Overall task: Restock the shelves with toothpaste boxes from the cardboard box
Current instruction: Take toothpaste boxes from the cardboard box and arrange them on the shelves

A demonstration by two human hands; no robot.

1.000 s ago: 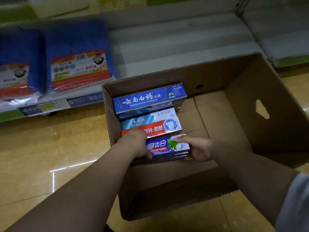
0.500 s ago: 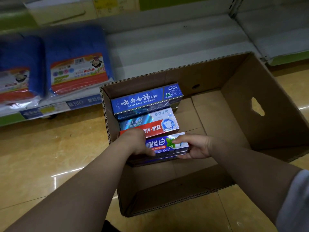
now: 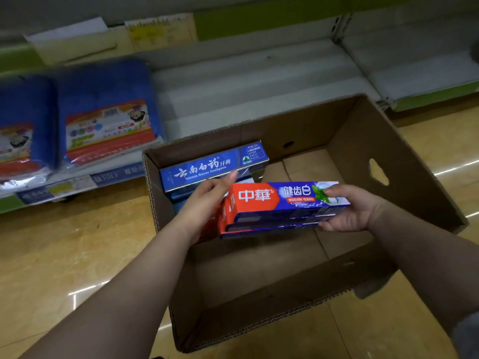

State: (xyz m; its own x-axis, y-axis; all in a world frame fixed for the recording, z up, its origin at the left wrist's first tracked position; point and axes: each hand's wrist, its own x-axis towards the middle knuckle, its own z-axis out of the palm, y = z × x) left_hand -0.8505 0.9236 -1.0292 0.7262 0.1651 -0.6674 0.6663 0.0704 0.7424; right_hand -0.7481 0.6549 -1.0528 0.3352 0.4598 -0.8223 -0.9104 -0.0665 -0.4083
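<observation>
head view: the right hand (image 3: 355,211) grips the right end of a stack of toothpaste boxes (image 3: 282,206), thumb on top and fingers curled beneath, and holds it roughly level above the left half of the cardboard box (image 3: 414,156). the left hand (image 3: 204,203) has straight fingers pressed against the stack's left end, not wrapped round it.

the likely trouble lies there. the stack is loose and gripped firmly at one end only, so a lower box could slide out, or the stack could fan apart on the way to the shelf (image 3: 246,94). a forward swing could also knock the blue toothpaste box (image 3: 207,168) that sits by the cardboard box's far-left corner.

several things are hard to tell:
- how many boxes make up the stack, since two or three edges show
- whether the left thumb hooks underneath
- what lies below the left hand, where a bit of red packaging shows

the blue packages (image 3: 108,112) on the shelf are blurred and their labels are unreadable.
</observation>
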